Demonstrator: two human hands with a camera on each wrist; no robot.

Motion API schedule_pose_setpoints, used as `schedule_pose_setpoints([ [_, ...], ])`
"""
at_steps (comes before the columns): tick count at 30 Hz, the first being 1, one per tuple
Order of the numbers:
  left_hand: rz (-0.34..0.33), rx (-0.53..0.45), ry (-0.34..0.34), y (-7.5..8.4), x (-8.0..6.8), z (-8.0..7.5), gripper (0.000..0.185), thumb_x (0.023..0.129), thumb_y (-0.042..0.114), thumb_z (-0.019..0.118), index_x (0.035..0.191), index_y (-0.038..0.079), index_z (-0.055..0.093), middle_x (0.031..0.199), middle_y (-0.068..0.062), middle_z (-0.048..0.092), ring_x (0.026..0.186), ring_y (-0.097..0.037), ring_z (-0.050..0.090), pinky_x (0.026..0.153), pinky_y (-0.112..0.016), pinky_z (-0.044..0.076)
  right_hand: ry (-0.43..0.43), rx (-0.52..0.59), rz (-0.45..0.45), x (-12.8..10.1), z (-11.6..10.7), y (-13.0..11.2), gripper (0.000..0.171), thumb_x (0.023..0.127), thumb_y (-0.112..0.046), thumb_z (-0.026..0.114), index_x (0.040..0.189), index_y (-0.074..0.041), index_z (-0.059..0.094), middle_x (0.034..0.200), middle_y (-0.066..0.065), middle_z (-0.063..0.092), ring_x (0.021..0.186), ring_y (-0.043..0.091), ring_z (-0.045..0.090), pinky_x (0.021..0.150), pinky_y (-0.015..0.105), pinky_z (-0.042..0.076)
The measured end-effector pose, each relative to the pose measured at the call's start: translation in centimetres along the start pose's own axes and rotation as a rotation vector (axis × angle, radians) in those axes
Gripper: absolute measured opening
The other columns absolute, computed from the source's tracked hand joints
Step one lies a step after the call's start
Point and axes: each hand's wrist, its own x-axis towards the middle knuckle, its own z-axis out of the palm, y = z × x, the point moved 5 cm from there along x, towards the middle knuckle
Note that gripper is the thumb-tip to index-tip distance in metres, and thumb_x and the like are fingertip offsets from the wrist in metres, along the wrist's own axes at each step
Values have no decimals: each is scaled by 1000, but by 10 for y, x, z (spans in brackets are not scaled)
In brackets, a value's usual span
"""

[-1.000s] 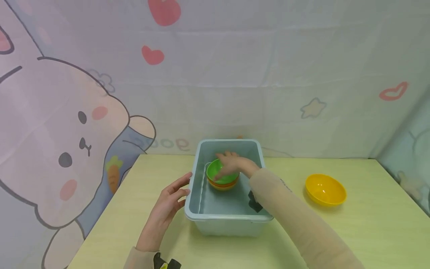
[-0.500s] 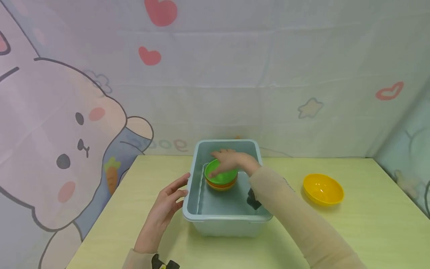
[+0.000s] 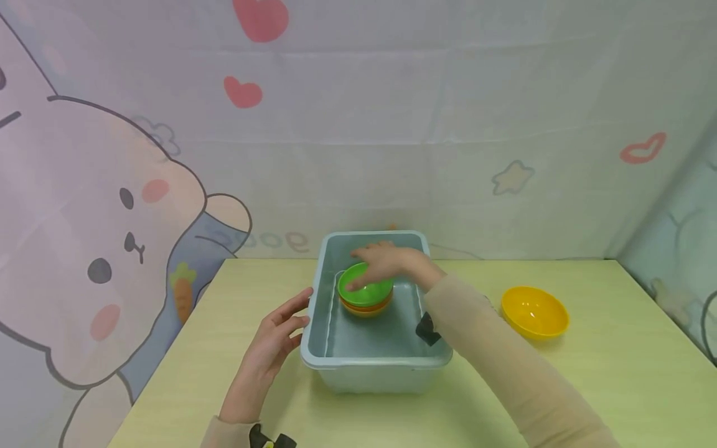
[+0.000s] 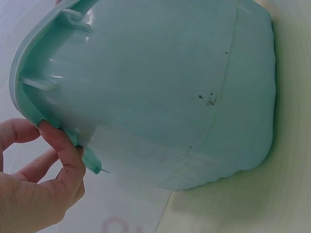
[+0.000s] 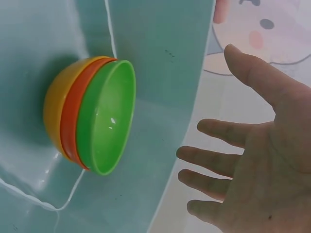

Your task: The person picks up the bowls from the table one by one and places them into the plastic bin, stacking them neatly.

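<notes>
In the head view, a pale blue-green plastic tub (image 3: 370, 362) stands in front of me. My left hand (image 3: 274, 342) is at its left rim; in the left wrist view, bent fingers (image 4: 62, 145) sit under the lip and hold it. Inside the tub is a stack of nested bowls: a green bowl (image 3: 366, 292) on top, an orange bowl (image 5: 73, 116) below it, and a yellow-orange bowl (image 5: 57, 104) at the bottom. My right hand (image 3: 383, 264) hovers over the stack with fingers spread and nothing in it. The right wrist view shows a gap between its fingertips and the green bowl.
A yellow bowl (image 3: 534, 314) rests on the light wooden table (image 3: 616, 348) to the right of the tub. Behind the table hangs a printed cloth (image 3: 358, 137) with a rabbit and hearts. A dark cable (image 3: 707, 326) shows at the right edge.
The whole view has shifted slightly, so tub and bowls appear a little further left. My right hand has drawn slightly up and right off the green bowl. The left hand stays at the rim.
</notes>
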Motion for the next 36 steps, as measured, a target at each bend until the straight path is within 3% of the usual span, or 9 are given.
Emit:
schedule_pose_setpoints([
  [12, 16, -12, -5, -1, 2, -1, 55, 91, 5, 56, 145, 7, 42, 124, 5, 55, 104, -10, 59, 86, -27, 50, 45, -11, -51, -17, -7, 1, 80, 88, -54, 58, 152, -18, 28, 158, 14, 25, 146, 38, 19, 113, 59, 23],
  [18, 16, -18, -10, -1, 3, 1, 56, 91, 5, 56, 145, 6, 42, 124, 5, 55, 103, -9, 59, 87, -27, 50, 71, 7, -114, -22, -9, 9, 76, 90, -51, 57, 152, -16, 29, 157, 14, 26, 146, 39, 17, 116, 56, 19],
  [25, 23, -29, -17, -1, 5, 2, 56, 91, 5, 57, 145, 6, 42, 124, 5, 55, 103, -9, 59, 88, -28, 50, 173, -5, -200, -32, -15, 17, 68, 91, -45, 58, 147, -13, 38, 153, 13, 36, 144, 38, 25, 116, 55, 21],
  [36, 23, -22, -4, -2, 6, 2, 56, 91, 6, 57, 145, 7, 42, 125, 5, 55, 107, -10, 58, 89, -29, 50, 275, 36, -215, -49, -20, 29, 65, 90, -44, 62, 144, -13, 43, 153, 14, 35, 149, 37, 11, 117, 59, 12],
])
